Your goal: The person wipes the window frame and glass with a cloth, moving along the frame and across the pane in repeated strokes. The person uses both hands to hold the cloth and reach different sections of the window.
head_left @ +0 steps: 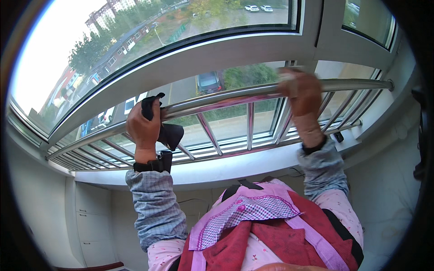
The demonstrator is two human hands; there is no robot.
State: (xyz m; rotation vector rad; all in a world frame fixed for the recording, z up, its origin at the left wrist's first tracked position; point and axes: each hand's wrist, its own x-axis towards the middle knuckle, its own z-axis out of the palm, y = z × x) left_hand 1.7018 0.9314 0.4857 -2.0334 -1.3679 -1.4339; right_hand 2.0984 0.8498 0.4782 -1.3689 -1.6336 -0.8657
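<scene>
You have a shiny metal rail (217, 96) across in front of you, at the inner side of the window frame (280, 47). Its long axis runs crosswise to your body, from the low left, up past both hands, to its right end at the wall (409, 83); the lens bends it into a bow. Thinner metal bars (250, 126) stand below it, square to its length, above a white ledge (217, 169). Your left hand (143, 126) is closed over the rail left of the middle, with a soft-looking black piece (172, 136) at its thumb side, partly hanging below the rail. Your right hand (302, 92) is on the rail farther right, fingers pointing toward the window; it is blurred, so you cannot tell whether it grips.
</scene>
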